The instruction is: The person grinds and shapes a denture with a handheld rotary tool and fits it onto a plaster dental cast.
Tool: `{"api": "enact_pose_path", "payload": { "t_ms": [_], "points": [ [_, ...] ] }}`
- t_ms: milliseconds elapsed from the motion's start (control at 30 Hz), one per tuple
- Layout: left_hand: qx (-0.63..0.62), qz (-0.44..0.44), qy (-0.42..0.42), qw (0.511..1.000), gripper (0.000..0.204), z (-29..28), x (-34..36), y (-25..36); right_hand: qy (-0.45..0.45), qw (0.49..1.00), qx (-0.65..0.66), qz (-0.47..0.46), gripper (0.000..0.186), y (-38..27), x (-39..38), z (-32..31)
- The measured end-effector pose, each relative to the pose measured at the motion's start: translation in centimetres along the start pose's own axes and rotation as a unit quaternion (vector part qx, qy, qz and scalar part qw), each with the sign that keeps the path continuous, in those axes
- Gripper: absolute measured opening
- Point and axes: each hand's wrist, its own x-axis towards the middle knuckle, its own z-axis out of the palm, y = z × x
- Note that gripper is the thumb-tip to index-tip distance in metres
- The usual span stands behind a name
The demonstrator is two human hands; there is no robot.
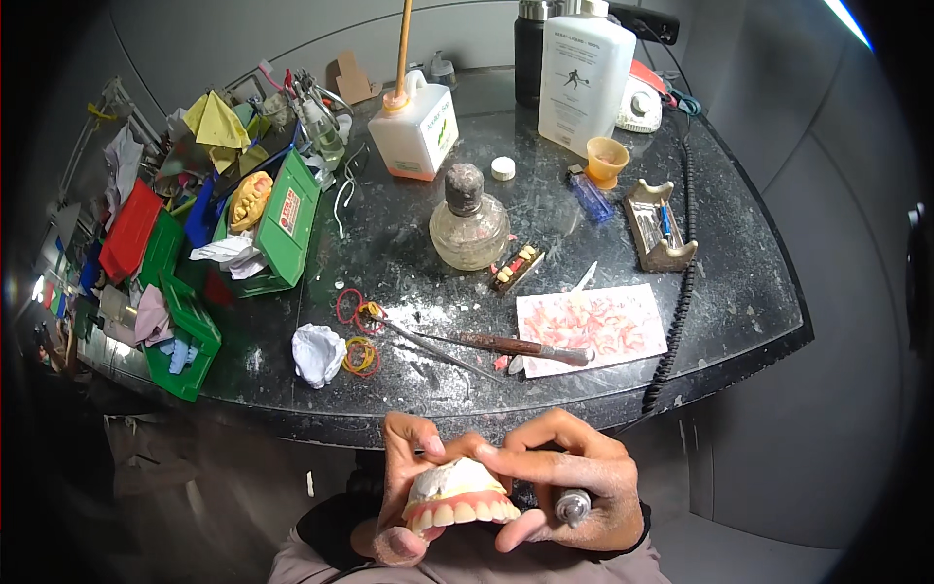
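Gripping a denture model (457, 498) — white plaster base, pink gum, a row of pale teeth — both hands hold it below the dark bench edge (584, 414) at six o'clock. Left hand (409, 487) grasps its side; right hand (569, 487) also clasps a metal-tipped tool (572, 507). Open floor lies toward four o'clock.

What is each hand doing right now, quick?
Left hand: closed on the denture model, gripping its left side.
Right hand: closed on a metal tool, index finger resting across the top of the denture model.
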Motion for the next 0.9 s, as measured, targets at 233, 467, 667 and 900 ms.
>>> {"api": "enact_pose_path", "payload": {
  "t_ms": [233,467,667,900],
  "points": [
    [-0.022,0.051,-0.118,0.991,0.075,-1.3,0.9,-1.1,-0.089,0.989,0.111,0.033,0.062,0.2,0.9,-0.9],
    [0.022,-0.022,-0.07,0.997,0.076,-1.4,0.4,-0.4,-0.122,0.977,0.16,0.075,0.054,0.0,1.1,-1.5],
    [0.023,-0.105,-0.082,0.991,0.077,-1.9,-0.1,-0.5,-0.159,0.97,0.155,0.098,0.055,0.1,1.3,-1.9],
    [0.015,-0.098,-0.066,0.993,0.077,-1.2,0.2,-0.1,-0.161,0.966,0.168,0.115,0.055,0.2,1.4,-2.0]
  ]
}}
